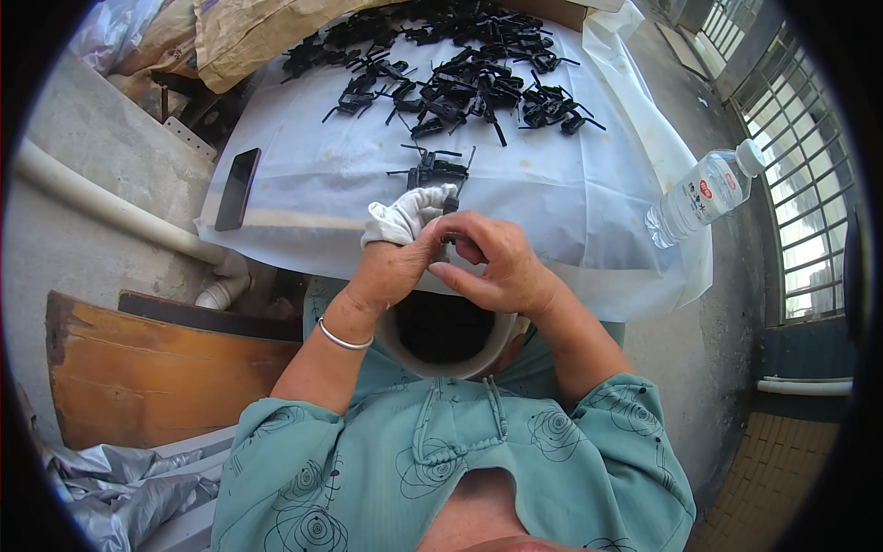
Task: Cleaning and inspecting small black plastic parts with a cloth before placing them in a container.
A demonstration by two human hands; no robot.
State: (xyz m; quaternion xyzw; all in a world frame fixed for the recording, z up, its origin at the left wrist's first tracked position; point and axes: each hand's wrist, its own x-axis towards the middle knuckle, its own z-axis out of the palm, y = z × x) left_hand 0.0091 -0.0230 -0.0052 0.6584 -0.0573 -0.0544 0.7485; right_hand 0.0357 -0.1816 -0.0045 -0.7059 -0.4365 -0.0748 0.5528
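My left hand [405, 230], in a white glove with the thumb bare, is closed around a small black plastic part [450, 208] that stands up between my hands. Bare and curled, my right hand [497, 262] pinches the lower end of the same part with thumb and fingers. The fingers hide most of its shape. Just beyond my hands, a few similar black parts with thin prongs [432, 170] lie on the white sheet [303, 175]. Below my hands, a pale bucket [501, 354] stands between my knees, dark inside; I cannot make out its contents.
A large heap of black parts [478, 83] covers the table's far side. A dark phone [238, 189] lies at the left edge, and a clear water bottle [704, 193] stands at the right. Brown paper [248, 37], a white pipe [120, 207] and a wooden board [166, 373] are on the left.
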